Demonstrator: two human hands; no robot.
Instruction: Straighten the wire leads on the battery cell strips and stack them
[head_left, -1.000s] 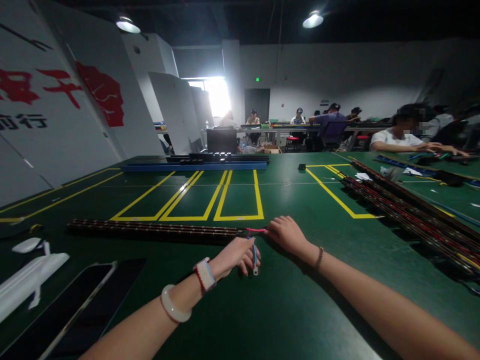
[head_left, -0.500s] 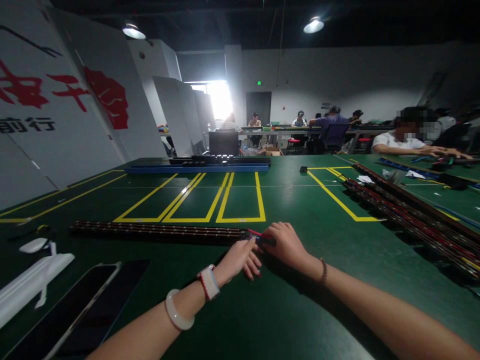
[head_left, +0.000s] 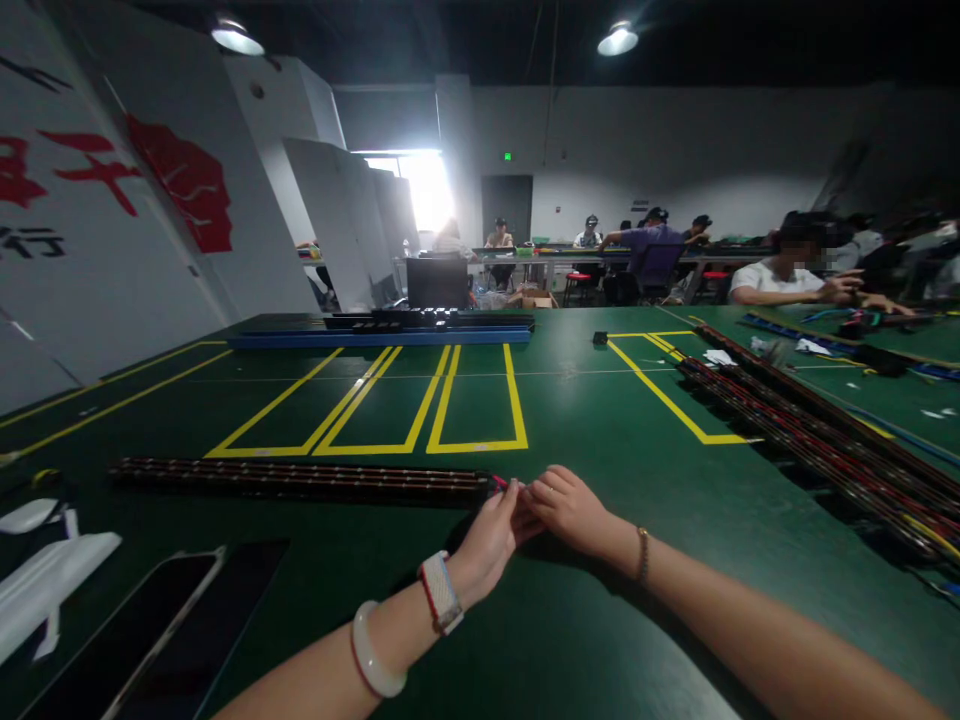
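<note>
**Both hands at the wire end of the long strip**

Head view, handling. The long dark strip (head_left: 300, 478) lies flat on the green bench (head_left: 570, 620), parallel to its near edge and just this side of the yellow tape boxes (head_left: 420, 400). It is slender and very long, so it is judged light, and likely to bend or sag if lifted from one end only; support near the middle or at two points would suit it better. Its rows of small parts look fragile and are best not pressed. At its right end a short red wire (head_left: 501, 483) shows; this is thin and soft and is best pinched close to the strip.

Head view, hands. The left hand (head_left: 491, 540) and right hand (head_left: 566, 508) meet at that end, fingertips touching. The fingers of both are curled in a pinch around the wire end; what exactly each grips is too small to tell.

Head view, change. One second ago the left hand sat lower and held a blue wire with a pale tip, hanging down clear of the strip. That wire is no longer visible, and the left hand has risen to the strip end, closing up against the right. The strip itself has not shifted.
</note>
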